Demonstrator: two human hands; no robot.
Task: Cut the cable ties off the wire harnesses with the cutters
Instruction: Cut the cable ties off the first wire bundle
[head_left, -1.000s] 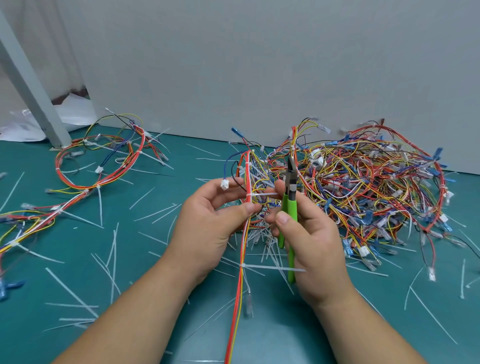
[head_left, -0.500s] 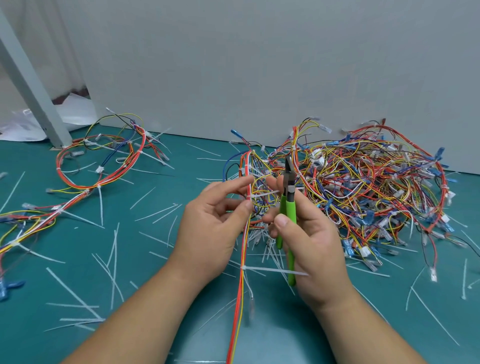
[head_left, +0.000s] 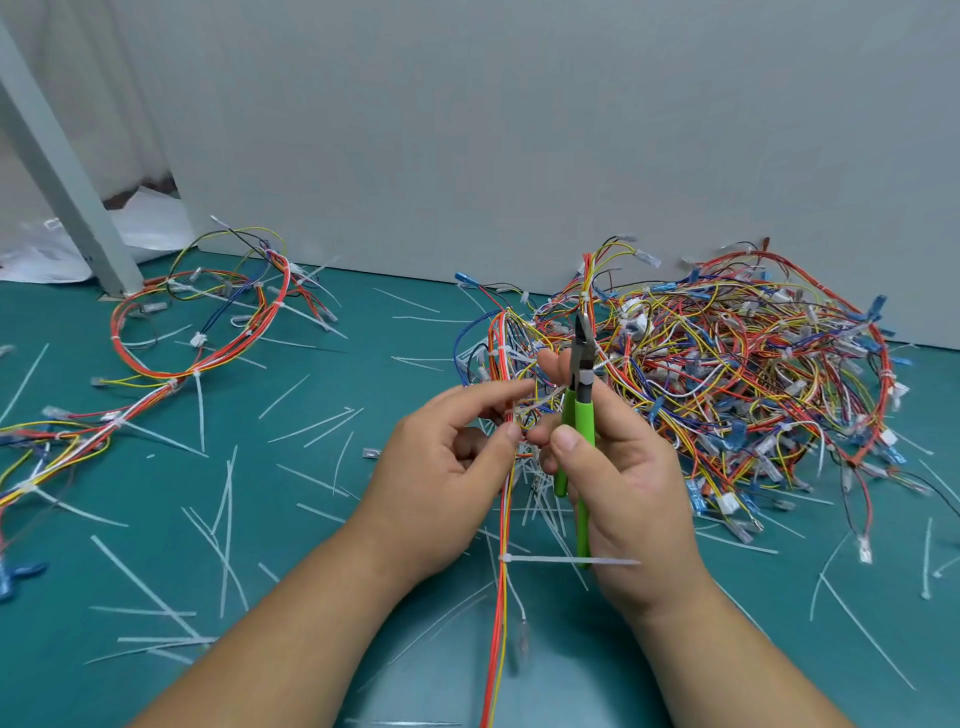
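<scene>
Above table (head_left: 62, 582), my left hand (head_left: 441, 478) is pinching harness (head_left: 503, 613) at cable tie (head_left: 543, 400); right hand (head_left: 634, 499) is gripping cutters (head_left: 584, 415). Next, likely: lowering jaws onto tie.

Back wall (head_left: 519, 130): plain pale grey panel, unmarked, meeting the surface in a straight seam. Work surface (head_left: 291, 582): teal, matt, flat. Far left: one grey metal post (head_left: 62, 182), leaning, foot on the teal. Behind it: crumpled white sheet (head_left: 150, 223). Upper left corner: pale, vertically creased backdrop (head_left: 88, 78). Light: even, soft-shadowed.
</scene>
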